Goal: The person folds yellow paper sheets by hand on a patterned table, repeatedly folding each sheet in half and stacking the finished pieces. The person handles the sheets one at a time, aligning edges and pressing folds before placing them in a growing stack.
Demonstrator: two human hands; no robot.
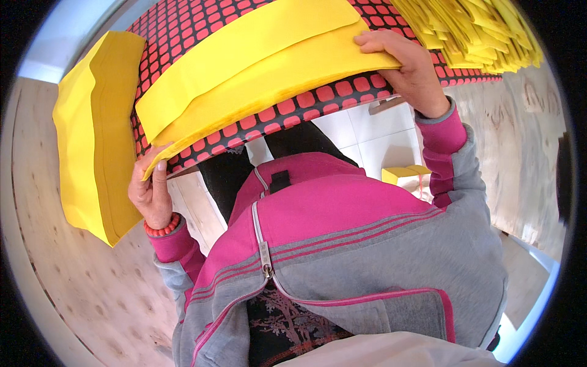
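A stack of long yellow sheets (278, 76), paper or cloth I cannot tell, lies along the near edge of the table in front of me. Its top sheet (244, 52) sits further back, so a band of the layers under it shows. My left hand (150, 186), with a red bead bracelet at the wrist, pinches the stack's near left corner between thumb and fingers. At the right end, my right hand (413, 70) grips the stack with fingers on top and the thumb underneath.
The table cover (293, 113) is black with red rounded squares. Another yellow sheet pile (101, 140) overhangs the table's left side. Many folded yellow pieces (477, 33) are heaped at the far right. Below stands a small yellow-topped box (400, 174) on the tiled floor (385, 134).
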